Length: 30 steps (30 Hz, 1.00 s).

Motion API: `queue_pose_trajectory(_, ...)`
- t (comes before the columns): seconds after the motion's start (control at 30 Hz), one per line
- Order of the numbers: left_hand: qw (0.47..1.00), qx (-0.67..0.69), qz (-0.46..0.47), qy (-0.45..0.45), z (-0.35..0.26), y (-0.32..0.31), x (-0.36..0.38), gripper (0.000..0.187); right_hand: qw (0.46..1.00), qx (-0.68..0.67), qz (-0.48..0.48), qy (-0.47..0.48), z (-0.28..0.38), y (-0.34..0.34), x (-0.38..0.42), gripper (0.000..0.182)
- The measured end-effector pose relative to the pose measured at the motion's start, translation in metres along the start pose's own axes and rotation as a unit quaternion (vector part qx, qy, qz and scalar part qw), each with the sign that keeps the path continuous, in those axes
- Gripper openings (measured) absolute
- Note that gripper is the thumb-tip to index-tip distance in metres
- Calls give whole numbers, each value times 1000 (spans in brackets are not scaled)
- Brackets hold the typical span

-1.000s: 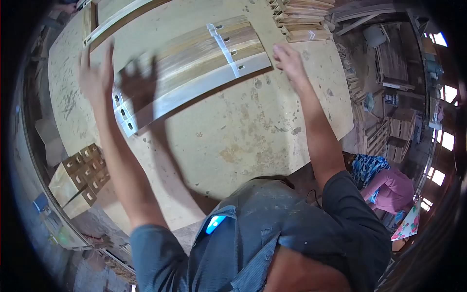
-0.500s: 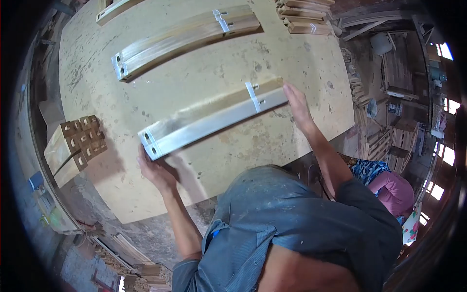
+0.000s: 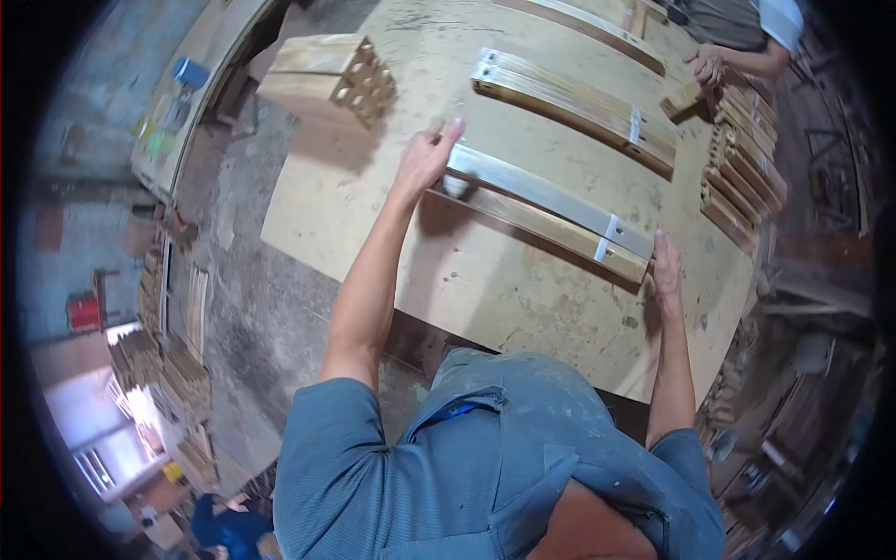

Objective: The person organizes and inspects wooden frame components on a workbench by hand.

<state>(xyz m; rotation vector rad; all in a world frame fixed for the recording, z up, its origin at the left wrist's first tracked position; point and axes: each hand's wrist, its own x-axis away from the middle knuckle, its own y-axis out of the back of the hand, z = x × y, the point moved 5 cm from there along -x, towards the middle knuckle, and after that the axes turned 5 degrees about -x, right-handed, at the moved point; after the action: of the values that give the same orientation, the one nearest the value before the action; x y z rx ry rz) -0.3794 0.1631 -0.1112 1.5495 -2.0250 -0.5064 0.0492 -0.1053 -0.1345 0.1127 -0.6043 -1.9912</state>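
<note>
A bundle of wooden bars (image 3: 560, 213) lies on the pale tabletop in front of me, with a white tape band around it near its right end. My left hand (image 3: 427, 161) grips its left end, fingers curled and thumb pointing up. Just beside that hand, a whitish patch at the bundle's end is blurred by motion. At the opposite end, my right hand (image 3: 665, 266) presses its fingers against the bundle. Beyond this bundle lies a second taped bundle (image 3: 574, 110), apart from both hands.
A block of slotted wooden pieces (image 3: 322, 75) stands at the tabletop's (image 3: 327, 219) left edge. Several stacked wooden pieces (image 3: 742, 173) lie at the right. Another long wooden piece (image 3: 597, 33) is at the back. A co-worker's hands (image 3: 707, 65) are at the far right corner.
The view has swung round, so the table appears turned. The bundle seems rolled: its pale, shiny face was on my side and is now on the far side. Both hands stay at its ends.
</note>
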Motion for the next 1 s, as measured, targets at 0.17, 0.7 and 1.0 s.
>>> queue_pose_trajectory(0.17, 990, 67, 115, 52, 33, 16, -6, 92, 964, 255, 70, -34, 83, -12, -3, 68)
queue_pose_trajectory(0.7, 905, 401, -110, 95, 163, 111, 161, 41, 873, 270, 47, 402, 387, -478, -42, 56)
queue_pose_trajectory(1.0, 695, 708, -36, 118, 134, 151, 43, 84, 694, 239, 74, 675, 320, -433, 100, 41)
